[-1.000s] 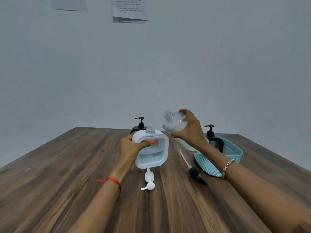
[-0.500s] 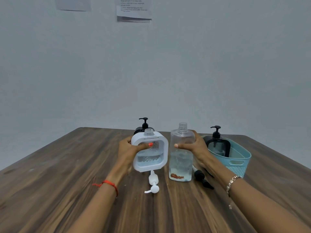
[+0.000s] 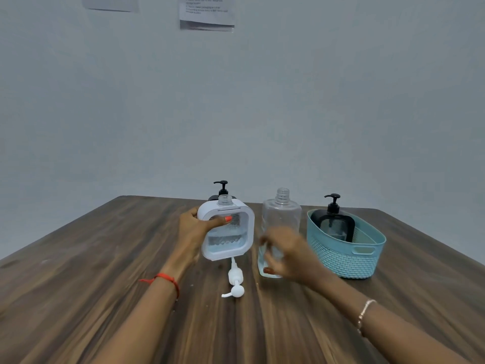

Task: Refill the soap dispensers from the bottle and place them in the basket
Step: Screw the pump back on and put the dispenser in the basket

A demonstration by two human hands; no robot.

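Note:
My left hand (image 3: 194,232) grips the top left corner of a white square soap dispenser (image 3: 228,237), thumb across its front. The dispenser stands slightly tilted, its neck open, clear liquid in its lower part. Its white pump (image 3: 235,281) lies on the table just in front. The clear refill bottle (image 3: 282,214) stands upright and uncapped to the right, with a little liquid at the bottom. My right hand (image 3: 286,256) is blurred in front of the bottle's lower half, fingers loosely curled, holding nothing I can see. A black dispenser (image 3: 334,224) stands in the teal basket (image 3: 341,261).
A second black-pump dispenser (image 3: 223,189) stands behind the white one, mostly hidden. The wooden table (image 3: 105,271) reaches to the wall at the back. The basket sits at the right. Paper sheets (image 3: 207,14) hang on the wall.
The bottle went from tilted over the white dispenser to upright on the table. My right hand has slid down from its middle and now blurs low in front of it.

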